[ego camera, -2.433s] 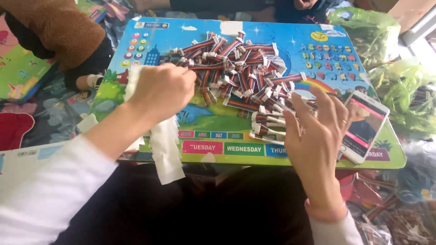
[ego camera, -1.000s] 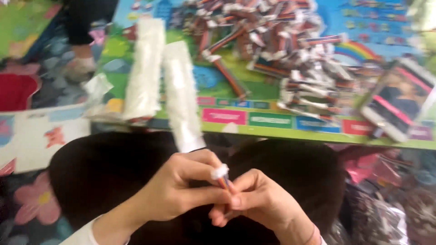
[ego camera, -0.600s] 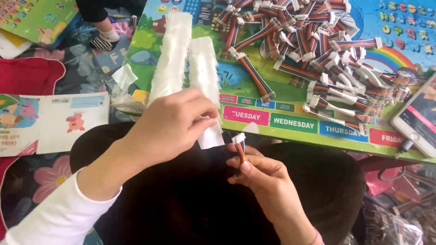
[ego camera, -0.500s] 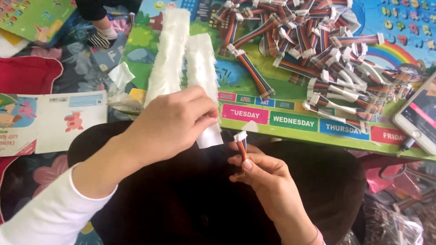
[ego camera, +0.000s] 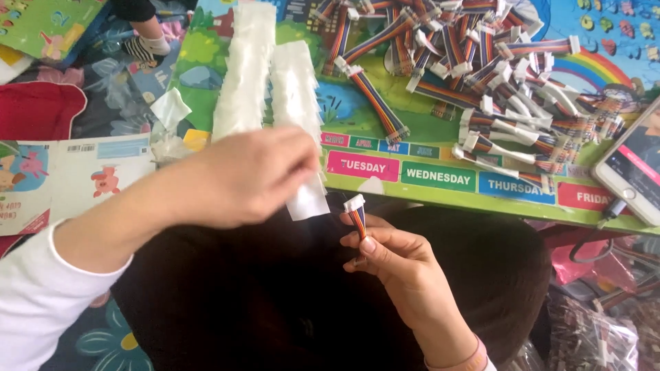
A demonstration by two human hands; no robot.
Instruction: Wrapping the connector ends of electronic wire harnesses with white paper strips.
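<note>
Head view, cable pile (ego camera: 495,75) behind, phone (ego camera: 636,168) right, white strips (ego camera: 271,96).

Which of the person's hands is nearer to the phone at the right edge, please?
Right. The right hand, holding a cable connector, sits below-left of the phone; the left hand is farther left, at the white strips.

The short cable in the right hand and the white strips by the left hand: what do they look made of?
Cable: thin multicoloured insulated wires, likely plastic-coated, ending in a matte white connector, probably moulded plastic. The right hand pinches it.
White strips: translucent, slightly glossy, jagged-edged; they look like overlapped tape or film pieces. The left hand covers the lower end.
</note>
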